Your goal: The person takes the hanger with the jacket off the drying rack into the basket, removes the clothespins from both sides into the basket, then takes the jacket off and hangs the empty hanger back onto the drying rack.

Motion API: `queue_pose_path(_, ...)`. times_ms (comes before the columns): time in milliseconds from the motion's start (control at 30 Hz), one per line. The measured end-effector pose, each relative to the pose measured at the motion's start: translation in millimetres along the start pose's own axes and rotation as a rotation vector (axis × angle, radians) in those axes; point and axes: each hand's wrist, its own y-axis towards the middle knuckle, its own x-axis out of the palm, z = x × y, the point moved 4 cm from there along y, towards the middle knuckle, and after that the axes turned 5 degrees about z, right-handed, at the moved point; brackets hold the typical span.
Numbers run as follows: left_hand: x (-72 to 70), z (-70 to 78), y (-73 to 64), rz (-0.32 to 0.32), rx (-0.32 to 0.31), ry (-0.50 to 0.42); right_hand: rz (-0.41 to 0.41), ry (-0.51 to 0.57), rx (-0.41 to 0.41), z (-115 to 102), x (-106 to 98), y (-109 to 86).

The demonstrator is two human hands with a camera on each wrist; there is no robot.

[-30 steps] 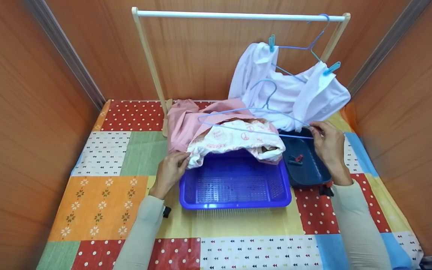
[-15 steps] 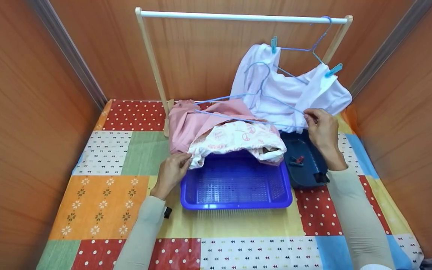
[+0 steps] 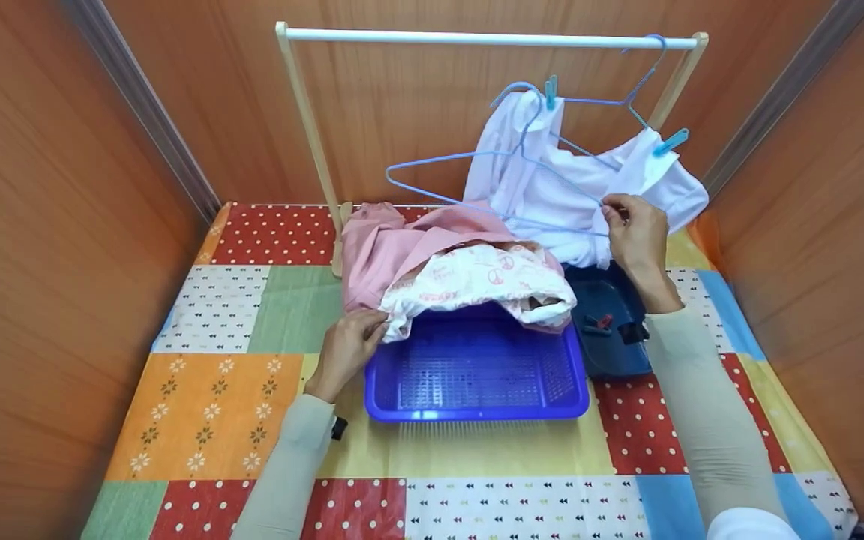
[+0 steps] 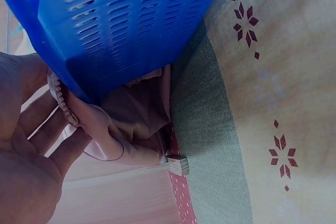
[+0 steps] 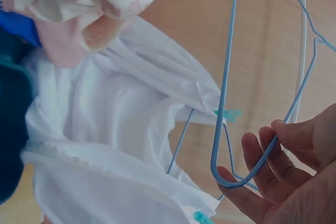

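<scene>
My left hand pinches the left corner of a pink garment with a white printed part, draped over the back of a blue-purple basket. In the left wrist view its gathered edge lies between thumb and fingers. My right hand holds one end of a blue wire hanger, raised with the hook up and nothing on it. Behind it a white garment hangs by teal clothespins from another blue hanger.
A clothes rack with a white bar stands at the back. Right of the basket lies a dark tray with a few clothespins. Wooden panels enclose the patchwork cloth on three sides.
My right hand has risen and moved slightly left, lifting the hanger above the pink garment and tilting it more upright. The left hand keeps its grip in nearly the same place.
</scene>
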Motion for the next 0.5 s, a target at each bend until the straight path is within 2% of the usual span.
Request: queue_pose_path(500,1.8,-1.1,0.4,-0.005,-0.008,0.000,-0.008,-0.030,0.054,-22.6,16.6,35.8)
